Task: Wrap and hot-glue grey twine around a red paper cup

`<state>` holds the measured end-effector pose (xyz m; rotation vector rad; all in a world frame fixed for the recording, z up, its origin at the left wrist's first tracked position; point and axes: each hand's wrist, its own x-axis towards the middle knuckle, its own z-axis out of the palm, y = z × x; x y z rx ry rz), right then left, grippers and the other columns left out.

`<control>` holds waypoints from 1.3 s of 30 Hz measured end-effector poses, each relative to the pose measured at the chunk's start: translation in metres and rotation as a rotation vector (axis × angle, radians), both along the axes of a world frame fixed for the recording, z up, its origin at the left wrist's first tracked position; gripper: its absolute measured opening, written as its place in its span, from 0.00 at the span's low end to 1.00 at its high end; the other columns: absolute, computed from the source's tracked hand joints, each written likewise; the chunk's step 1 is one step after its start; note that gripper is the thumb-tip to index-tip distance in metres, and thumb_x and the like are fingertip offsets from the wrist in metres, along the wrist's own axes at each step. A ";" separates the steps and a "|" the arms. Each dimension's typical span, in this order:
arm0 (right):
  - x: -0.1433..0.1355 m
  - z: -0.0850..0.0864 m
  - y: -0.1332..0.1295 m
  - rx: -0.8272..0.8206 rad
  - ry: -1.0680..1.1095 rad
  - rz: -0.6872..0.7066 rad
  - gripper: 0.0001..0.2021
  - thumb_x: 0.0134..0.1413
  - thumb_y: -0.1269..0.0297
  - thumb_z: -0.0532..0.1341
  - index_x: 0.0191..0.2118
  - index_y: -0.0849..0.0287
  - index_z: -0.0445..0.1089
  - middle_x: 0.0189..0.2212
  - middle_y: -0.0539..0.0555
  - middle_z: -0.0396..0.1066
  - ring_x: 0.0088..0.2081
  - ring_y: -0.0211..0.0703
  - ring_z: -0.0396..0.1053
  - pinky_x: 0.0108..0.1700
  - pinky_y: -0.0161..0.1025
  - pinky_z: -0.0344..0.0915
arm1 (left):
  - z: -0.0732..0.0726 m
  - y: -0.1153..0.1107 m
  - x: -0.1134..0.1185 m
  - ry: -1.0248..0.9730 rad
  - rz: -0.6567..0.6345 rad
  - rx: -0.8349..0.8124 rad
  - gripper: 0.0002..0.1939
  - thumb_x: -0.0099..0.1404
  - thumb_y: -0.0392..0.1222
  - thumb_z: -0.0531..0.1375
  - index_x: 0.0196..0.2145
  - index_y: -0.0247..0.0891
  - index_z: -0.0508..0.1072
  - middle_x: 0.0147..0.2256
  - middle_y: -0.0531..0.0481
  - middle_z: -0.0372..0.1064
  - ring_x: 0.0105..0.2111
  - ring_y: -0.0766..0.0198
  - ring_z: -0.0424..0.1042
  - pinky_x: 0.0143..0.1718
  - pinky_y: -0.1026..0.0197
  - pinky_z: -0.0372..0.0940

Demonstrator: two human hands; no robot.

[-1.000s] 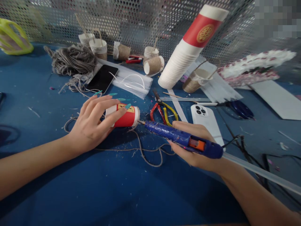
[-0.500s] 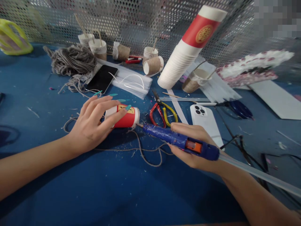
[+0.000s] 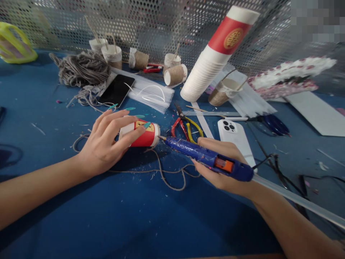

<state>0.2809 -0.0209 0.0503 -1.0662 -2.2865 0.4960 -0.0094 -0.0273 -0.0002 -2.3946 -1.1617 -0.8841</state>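
Observation:
Lying on its side on the blue table is a red and white paper cup (image 3: 144, 139). My left hand (image 3: 106, 138) rests over it, fingers laid along its upper side and pressing it in place. A blue hot glue gun (image 3: 194, 151) is gripped in my right hand (image 3: 223, 180), a clear glue stick sticking out of its back. Its metal nozzle points left, close to the cup's right-hand rim. Thin grey cord (image 3: 161, 171) loops over the table beneath the cup and glue gun; one end lies near the rim.
Red-and-yellow-handled pliers (image 3: 185, 127) and a white phone (image 3: 237, 142) lie beyond my right hand. A tall stack of paper cups (image 3: 207, 61) leans at the back. Grey yarn (image 3: 83, 68), a black phone (image 3: 117, 90), clear glue sticks (image 3: 159, 97) and several cord-wrapped cups (image 3: 176, 75) stand behind.
The glue gun has shifted slightly up and right, its nozzle moving from the rim's lower edge to a little higher. My left hand and the cup stay nearly still.

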 end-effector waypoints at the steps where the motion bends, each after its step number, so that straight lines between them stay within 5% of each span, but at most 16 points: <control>1: 0.000 0.001 0.000 -0.003 -0.009 -0.006 0.12 0.45 0.74 0.60 0.24 0.53 0.56 0.20 0.48 0.61 0.22 0.38 0.60 0.25 0.37 0.59 | 0.000 0.000 0.000 0.002 -0.003 -0.003 0.28 0.63 0.34 0.60 0.58 0.52 0.59 0.53 0.43 0.67 0.59 0.48 0.64 0.58 0.39 0.63; 6: 0.000 0.005 0.002 -0.027 -0.085 0.037 0.11 0.47 0.75 0.60 0.24 0.55 0.55 0.21 0.46 0.59 0.22 0.33 0.58 0.25 0.34 0.57 | 0.001 -0.001 -0.001 0.002 -0.019 -0.016 0.26 0.63 0.32 0.59 0.56 0.53 0.62 0.52 0.46 0.66 0.59 0.50 0.63 0.58 0.40 0.64; 14: 0.002 0.006 0.004 -0.058 -0.064 0.106 0.12 0.47 0.77 0.59 0.25 0.56 0.54 0.21 0.45 0.56 0.22 0.32 0.55 0.24 0.33 0.53 | 0.001 0.003 0.000 0.012 -0.065 0.148 0.21 0.60 0.30 0.63 0.50 0.40 0.67 0.49 0.42 0.67 0.56 0.48 0.67 0.55 0.40 0.65; 23: 0.004 0.008 0.007 -0.095 -0.057 0.248 0.13 0.46 0.78 0.58 0.24 0.57 0.52 0.21 0.44 0.53 0.21 0.29 0.53 0.23 0.31 0.51 | 0.001 0.001 0.000 -0.014 -0.068 0.117 0.21 0.60 0.31 0.62 0.51 0.43 0.67 0.50 0.42 0.68 0.57 0.48 0.66 0.57 0.41 0.63; 39: 0.005 0.006 0.005 -0.048 -0.084 0.138 0.12 0.47 0.77 0.59 0.26 0.56 0.54 0.22 0.45 0.55 0.22 0.31 0.54 0.24 0.33 0.53 | 0.001 0.001 0.000 -0.029 -0.105 0.153 0.21 0.60 0.28 0.61 0.50 0.40 0.67 0.49 0.45 0.68 0.59 0.50 0.64 0.59 0.44 0.64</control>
